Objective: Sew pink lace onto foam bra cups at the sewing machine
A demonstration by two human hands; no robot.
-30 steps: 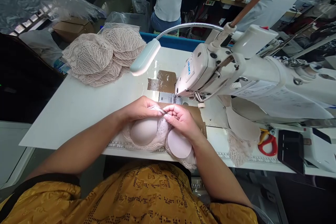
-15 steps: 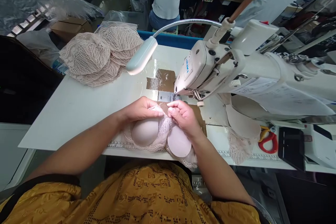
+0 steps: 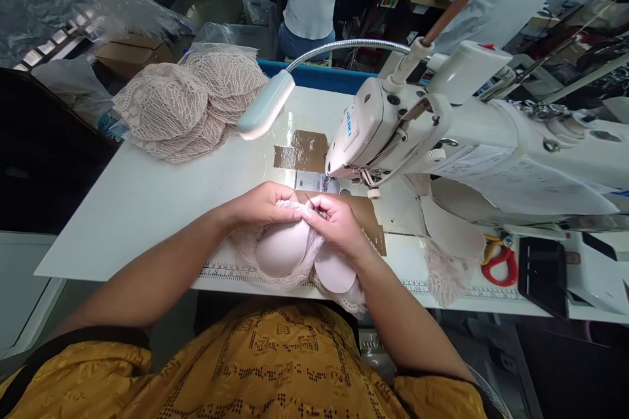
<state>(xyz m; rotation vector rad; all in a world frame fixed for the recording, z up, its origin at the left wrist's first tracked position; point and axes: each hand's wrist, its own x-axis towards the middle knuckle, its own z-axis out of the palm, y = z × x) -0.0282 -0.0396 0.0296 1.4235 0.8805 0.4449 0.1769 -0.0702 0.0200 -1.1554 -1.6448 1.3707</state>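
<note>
A pale pink lace bra (image 3: 282, 250) with two smooth moulded cups lies at the table's front edge, its lower lace hanging over. My left hand (image 3: 269, 204) is closed on the lace along the top of the left cup, thumb above. Against it, my right hand (image 3: 335, 222) pinches the same edge between thumb and fingers. A thin dark pointed thing (image 3: 312, 203) sticks out of the right hand's fingers; its kind is too small to make out. Just beyond both hands is the needle area of a white sewing machine (image 3: 363, 124).
Stacked lace cups (image 3: 167, 105) lie at the back left. A lamp (image 3: 268, 105) on a bendable neck hangs over the table. To the right are another lace cup piece (image 3: 452, 236), red-handled scissors (image 3: 501, 266) and a black phone-like device (image 3: 543, 275). Two people work beyond.
My right hand has shifted left, up against my left hand, and the dark pointed thing now shows in its fingers. The left cup has tilted and moved slightly right.
</note>
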